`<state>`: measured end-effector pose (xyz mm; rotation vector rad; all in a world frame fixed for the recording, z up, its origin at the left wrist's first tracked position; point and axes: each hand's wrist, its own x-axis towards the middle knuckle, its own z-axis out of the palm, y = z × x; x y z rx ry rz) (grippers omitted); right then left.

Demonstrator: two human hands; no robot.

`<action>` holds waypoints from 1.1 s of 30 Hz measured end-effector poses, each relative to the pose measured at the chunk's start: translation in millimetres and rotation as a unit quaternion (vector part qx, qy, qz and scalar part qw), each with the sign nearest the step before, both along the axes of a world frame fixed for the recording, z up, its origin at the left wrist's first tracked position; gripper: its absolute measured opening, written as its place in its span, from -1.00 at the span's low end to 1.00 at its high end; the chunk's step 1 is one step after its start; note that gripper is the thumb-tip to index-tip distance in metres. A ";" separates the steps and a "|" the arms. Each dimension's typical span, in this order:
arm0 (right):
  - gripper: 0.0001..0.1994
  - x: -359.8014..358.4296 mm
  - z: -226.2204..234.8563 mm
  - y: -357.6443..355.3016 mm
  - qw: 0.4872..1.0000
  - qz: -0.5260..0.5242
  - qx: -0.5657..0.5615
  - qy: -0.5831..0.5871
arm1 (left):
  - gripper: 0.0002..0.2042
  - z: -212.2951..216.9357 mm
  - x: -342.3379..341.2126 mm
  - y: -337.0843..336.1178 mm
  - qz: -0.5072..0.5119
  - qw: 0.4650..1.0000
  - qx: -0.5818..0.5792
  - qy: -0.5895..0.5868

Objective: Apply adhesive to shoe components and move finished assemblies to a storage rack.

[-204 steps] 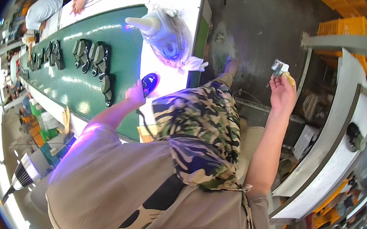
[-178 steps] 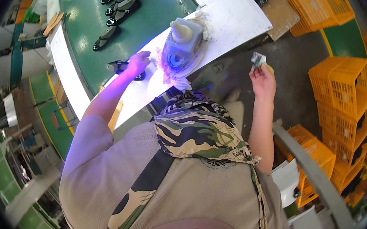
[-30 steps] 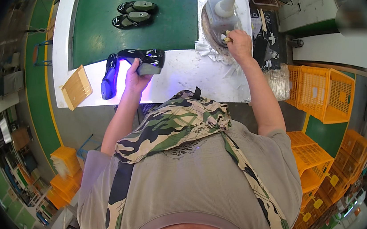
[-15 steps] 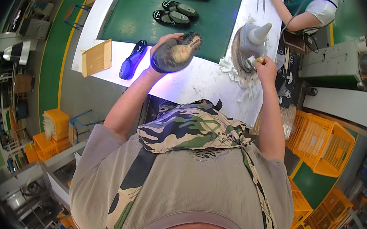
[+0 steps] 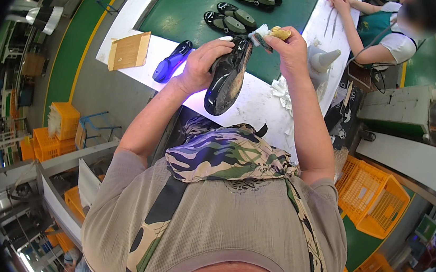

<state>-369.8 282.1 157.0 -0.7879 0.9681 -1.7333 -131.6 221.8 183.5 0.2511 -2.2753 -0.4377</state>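
Observation:
A glossy black shoe, tilted with part of its pale sole showing, is in my left hand; the fingers are closed around its side. My right hand pinches a small white-and-dark cloth wad with a yellow piece at the fingertips. The wad is at the upper end of the shoe; whether it touches cannot be made out. Left of my left hand, another black shoe lies on the white table edge under violet-blue light. A grey container with a cone-shaped spout stands beyond my right wrist.
Pairs of black shoes sit on the green surface. A wooden board lies at the table's left corner, crumpled white tissue by my right forearm. Across at right a co-worker's hands rest together. Orange crates stand at right.
My right hand has come left and up from the grey container to the shoe, with the wad in its fingers. My left hand has turned the shoe from sole-up onto its side.

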 end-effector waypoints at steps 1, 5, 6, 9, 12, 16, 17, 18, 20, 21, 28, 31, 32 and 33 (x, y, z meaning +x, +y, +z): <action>-0.77 3.6 -1.2 -4.9 1.000 0.008 0.000 0.000 | -0.54 3.4 3.6 0.8 0.005 1.000 -0.005 -0.002; -0.77 21.1 -4.1 -24.0 0.999 0.038 -0.007 0.023 | -0.53 9.2 21.4 0.4 0.038 0.999 -0.025 -0.005; -0.78 27.1 -2.7 -28.1 0.998 0.059 -0.004 0.027 | -0.53 8.8 27.0 0.1 0.049 0.998 -0.024 -0.006; -0.78 47.3 2.3 -37.9 0.991 0.131 0.013 0.004 | -0.52 6.4 44.1 -3.6 0.091 0.996 -0.022 -0.006; -0.77 69.9 1.2 -51.6 0.983 0.180 0.019 -0.029 | -0.52 0.1 62.6 -11.4 0.148 0.989 -0.013 -0.006; -0.77 98.6 9.5 -72.1 0.974 0.223 0.032 -0.039 | -0.52 -0.3 86.9 -21.3 0.217 0.976 -0.003 0.002; -0.77 105.0 13.6 -77.9 0.971 0.234 0.039 -0.038 | -0.52 1.6 93.3 -24.3 0.227 0.974 -0.006 0.002; -0.77 110.6 17.4 -83.6 0.968 0.244 0.047 -0.036 | -0.52 2.9 98.8 -27.2 0.242 0.970 -0.006 -0.001; -0.77 121.6 21.5 -96.7 0.964 0.263 0.037 -0.033 | -0.50 3.8 111.2 -34.8 0.269 0.963 -0.008 -0.012; -0.77 127.0 23.6 -102.9 0.961 0.273 0.029 -0.032 | -0.50 4.3 117.7 -38.2 0.277 0.961 -0.009 -0.011; -0.80 160.9 46.2 -142.8 0.956 0.291 -0.034 0.013 | -0.54 13.6 155.2 -59.2 0.336 0.937 0.030 -0.087; -0.81 172.6 60.6 -155.5 0.953 0.301 -0.017 0.014 | -0.55 25.7 169.2 -63.3 0.315 0.936 0.109 -0.110; -0.81 176.8 64.7 -160.2 0.955 0.295 -0.019 0.028 | -0.55 26.0 174.9 -65.8 0.320 0.935 0.108 -0.106; -0.81 181.6 67.8 -164.4 0.956 0.289 -0.022 0.043 | -0.54 26.7 181.7 -67.4 0.304 0.928 0.173 -0.132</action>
